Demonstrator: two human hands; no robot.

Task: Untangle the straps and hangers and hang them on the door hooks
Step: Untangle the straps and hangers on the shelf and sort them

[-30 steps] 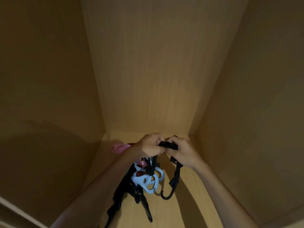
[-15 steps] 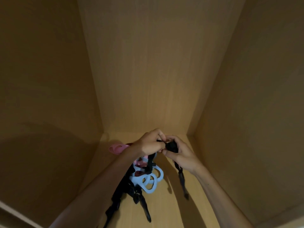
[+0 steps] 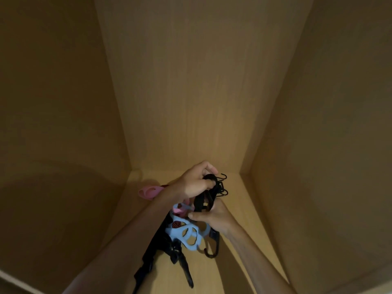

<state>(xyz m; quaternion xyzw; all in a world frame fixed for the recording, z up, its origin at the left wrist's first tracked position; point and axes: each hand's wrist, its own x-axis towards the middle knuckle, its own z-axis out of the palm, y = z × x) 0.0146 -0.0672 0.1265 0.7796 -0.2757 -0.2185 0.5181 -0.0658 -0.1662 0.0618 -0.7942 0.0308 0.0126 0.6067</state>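
I am looking into a wooden cabinet. My left hand (image 3: 196, 182) grips the top of a tangle of black straps (image 3: 206, 194) with thin black metal hooks (image 3: 222, 183) sticking out to its right. Just below, my right hand (image 3: 212, 216) pinches the black strap where it runs down. A light blue plastic hanger with several rings (image 3: 186, 233) dangles under both hands, tangled with more black straps (image 3: 161, 251) that trail down toward me. A black hook (image 3: 211, 251) hangs under my right wrist. No door hooks are in view.
A pink plastic hanger (image 3: 148, 192) lies on the cabinet floor (image 3: 239, 206) behind my left forearm. Wooden walls close in on the left (image 3: 59, 115), back (image 3: 191, 92) and right (image 3: 328, 134).
My left hand has lifted the top of the black straps and the thin hooks now show. My right hand has dropped from beside the left hand to below it.
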